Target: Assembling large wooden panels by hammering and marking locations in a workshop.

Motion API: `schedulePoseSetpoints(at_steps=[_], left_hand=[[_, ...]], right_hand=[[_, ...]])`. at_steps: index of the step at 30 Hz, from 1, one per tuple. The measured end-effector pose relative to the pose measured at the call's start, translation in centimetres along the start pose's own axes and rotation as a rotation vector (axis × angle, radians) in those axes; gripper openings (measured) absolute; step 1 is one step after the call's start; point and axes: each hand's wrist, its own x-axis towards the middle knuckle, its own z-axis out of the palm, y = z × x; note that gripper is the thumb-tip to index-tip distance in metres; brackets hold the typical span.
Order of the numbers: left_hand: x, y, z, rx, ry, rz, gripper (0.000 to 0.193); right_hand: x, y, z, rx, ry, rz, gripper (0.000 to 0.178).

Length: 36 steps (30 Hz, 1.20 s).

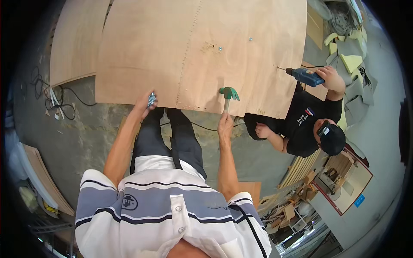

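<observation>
At the near edge of a large plywood sheet (142, 43), my left hand (143, 103) is closed around several small shiny bluish-silver metal fasteners (151, 99). Their exact kind is too small to tell. My right hand (224, 125) grips the handle of a claw hammer (229, 93), whose green head is over the sheet close to that same edge. Two similar metal fasteners lie farther off on the plywood, one fastener (220, 48) beside a patch of sawdust and another fastener (250, 39) to its right.
On the right a co-worker (301, 124) in black holds a blue power drill (307, 77), its bit at the sheet. Another plywood sheet (77, 43) is at far left. Black cables (69, 103) lie on the floor. Foam scraps (350, 62) are piled at right.
</observation>
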Motion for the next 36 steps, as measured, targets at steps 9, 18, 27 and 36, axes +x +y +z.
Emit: schedulePoseSetpoints(at_steps=[9,18,27,36], left_hand=[[8.5,5.4,13.2,0.045,-0.274,0.092,0.020],[14.2,6.7,16.0,-0.359,-0.459,-0.146,0.020],[18.1,9.2,19.3,0.516,-0.054,0.450,0.025],[19.2,8.8,21.0,0.968,0.039,0.857,0.022]], right_hand=[[0.5,0.6,0.3,0.112,-0.032,0.023,0.047],[1.9,2.6,0.2,0.175,-0.018,-0.015,0.047],[2.5,2.7,-0.5,0.214,-0.078,0.081,0.046],[2.4,2.8,-0.9,0.265,-0.120,0.157,0.048]])
